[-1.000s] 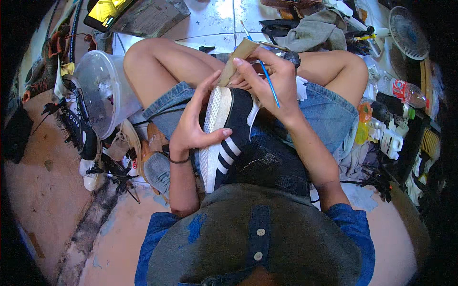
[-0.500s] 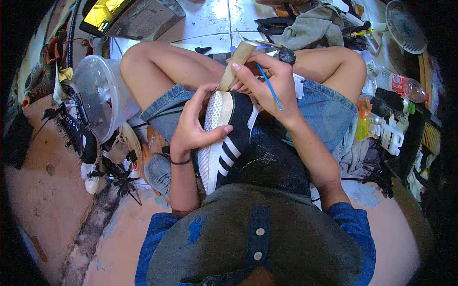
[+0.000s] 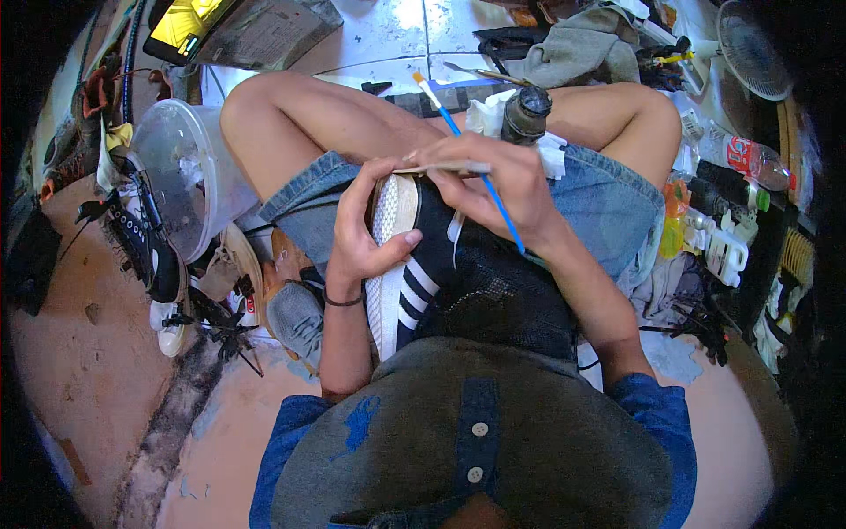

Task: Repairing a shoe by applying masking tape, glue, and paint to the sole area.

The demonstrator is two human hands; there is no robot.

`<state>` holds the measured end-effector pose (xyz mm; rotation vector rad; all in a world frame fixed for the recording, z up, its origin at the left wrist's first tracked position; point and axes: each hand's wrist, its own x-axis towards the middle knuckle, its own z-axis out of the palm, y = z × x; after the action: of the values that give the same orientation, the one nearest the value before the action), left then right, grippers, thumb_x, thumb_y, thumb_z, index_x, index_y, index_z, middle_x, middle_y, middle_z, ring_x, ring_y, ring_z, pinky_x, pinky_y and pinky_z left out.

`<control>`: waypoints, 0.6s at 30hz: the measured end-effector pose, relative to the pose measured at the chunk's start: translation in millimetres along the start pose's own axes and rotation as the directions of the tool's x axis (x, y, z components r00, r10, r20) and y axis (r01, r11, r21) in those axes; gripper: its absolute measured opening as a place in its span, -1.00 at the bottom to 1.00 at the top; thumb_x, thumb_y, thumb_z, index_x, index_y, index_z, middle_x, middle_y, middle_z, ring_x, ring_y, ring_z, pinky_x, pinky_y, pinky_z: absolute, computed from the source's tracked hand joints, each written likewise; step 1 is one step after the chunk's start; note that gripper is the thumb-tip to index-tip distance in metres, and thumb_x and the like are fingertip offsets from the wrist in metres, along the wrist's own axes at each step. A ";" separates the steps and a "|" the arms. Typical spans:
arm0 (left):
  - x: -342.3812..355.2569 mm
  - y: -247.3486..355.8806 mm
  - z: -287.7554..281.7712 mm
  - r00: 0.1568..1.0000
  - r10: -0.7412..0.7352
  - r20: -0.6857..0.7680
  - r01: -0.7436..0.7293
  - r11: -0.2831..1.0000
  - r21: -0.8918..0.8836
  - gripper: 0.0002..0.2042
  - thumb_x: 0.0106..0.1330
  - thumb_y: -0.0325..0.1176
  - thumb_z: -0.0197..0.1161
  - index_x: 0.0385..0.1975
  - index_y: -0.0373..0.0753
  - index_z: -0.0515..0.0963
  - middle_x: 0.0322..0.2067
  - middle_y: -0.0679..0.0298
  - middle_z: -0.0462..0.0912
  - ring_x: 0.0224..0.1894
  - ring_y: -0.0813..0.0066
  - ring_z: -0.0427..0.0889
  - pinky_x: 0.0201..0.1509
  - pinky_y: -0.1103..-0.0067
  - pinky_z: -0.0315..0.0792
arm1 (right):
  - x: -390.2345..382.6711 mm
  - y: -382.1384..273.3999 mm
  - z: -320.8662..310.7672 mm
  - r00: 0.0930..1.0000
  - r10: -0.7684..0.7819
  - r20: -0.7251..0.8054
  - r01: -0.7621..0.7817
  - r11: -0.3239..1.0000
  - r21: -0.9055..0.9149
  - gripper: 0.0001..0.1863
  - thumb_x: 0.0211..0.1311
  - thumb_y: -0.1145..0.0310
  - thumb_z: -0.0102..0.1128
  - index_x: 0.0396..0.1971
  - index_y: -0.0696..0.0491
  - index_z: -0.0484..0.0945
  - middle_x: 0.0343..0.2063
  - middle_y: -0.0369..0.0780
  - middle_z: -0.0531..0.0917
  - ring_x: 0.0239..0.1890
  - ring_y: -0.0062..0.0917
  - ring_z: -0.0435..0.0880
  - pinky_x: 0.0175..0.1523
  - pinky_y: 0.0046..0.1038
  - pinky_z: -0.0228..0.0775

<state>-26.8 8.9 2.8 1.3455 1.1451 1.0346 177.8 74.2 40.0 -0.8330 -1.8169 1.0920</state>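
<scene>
Held by the left hand (image 3: 359,231), the shoe (image 3: 419,289) is placed over the lap (image 3: 608,212), somewhat left of the middle, with its white sole (image 3: 383,300) turned to the left. This grip is half curled: the thumb is laid on the side above the stripes, and the fingers are bent around the far left edge. By the right hand (image 3: 511,189), a thin tan strip (image 3: 463,167) is pinched, with thumb and fingers almost closed. It is set at the far end of the shoe, but whether the edge is really touched cannot be told. Between the same fingers a blue brush (image 3: 501,212) is also carried, with its bristles pointed to the far left.

Probably the shoe is light. Its black upper (image 3: 430,212) seems soft and might be dented easily, while the sole looks thicker and stiffer, so it is best gripped there. The strip may be bent by a hard pinch; its flat faces should be held. The brush is thin and smooth, and could be lost by a loose grip. Just beyond the right hand, a dark bottle (image 3: 526,119) is seen.
</scene>
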 end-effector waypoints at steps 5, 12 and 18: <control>1.2 2.8 2.1 0.999 0.010 0.037 -0.008 0.998 -0.055 -0.33 -0.09 -0.26 0.38 0.08 -0.44 0.37 -0.01 0.05 0.52 0.08 0.28 0.50 0.25 0.47 0.27 | -5.5 -2.7 -3.0 0.983 -0.153 0.098 0.164 0.980 -0.109 -0.69 -0.04 0.60 0.30 -0.21 0.13 0.54 -0.32 -0.16 0.65 -0.26 -0.23 0.66 -0.13 -0.33 0.53; 5.3 3.4 7.8 0.999 0.054 0.006 -0.052 0.984 -0.172 -0.34 -0.06 -0.28 0.36 0.10 -0.45 0.39 0.10 -0.01 0.49 0.20 0.23 0.46 0.35 0.42 0.20 | -8.8 -5.0 -5.2 0.995 -0.084 0.059 0.094 0.978 -0.188 -0.71 -0.05 0.56 0.33 -0.26 0.14 0.53 -0.35 -0.15 0.62 -0.25 -0.23 0.66 -0.12 -0.31 0.51; 6.3 2.6 7.1 0.997 0.082 0.006 -0.081 0.993 -0.083 -0.34 -0.07 -0.24 0.35 0.09 -0.44 0.42 0.10 -0.04 0.50 0.20 0.18 0.46 0.34 0.41 0.21 | -10.7 -15.0 -5.8 0.998 -0.032 0.052 0.043 0.976 -0.211 -0.71 -0.04 0.53 0.32 -0.26 0.15 0.51 -0.34 -0.14 0.62 -0.25 -0.23 0.66 -0.13 -0.31 0.51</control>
<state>-18.6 13.9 4.7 1.3391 1.0361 1.1214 185.8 61.2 51.8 -0.8988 -2.0071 0.9113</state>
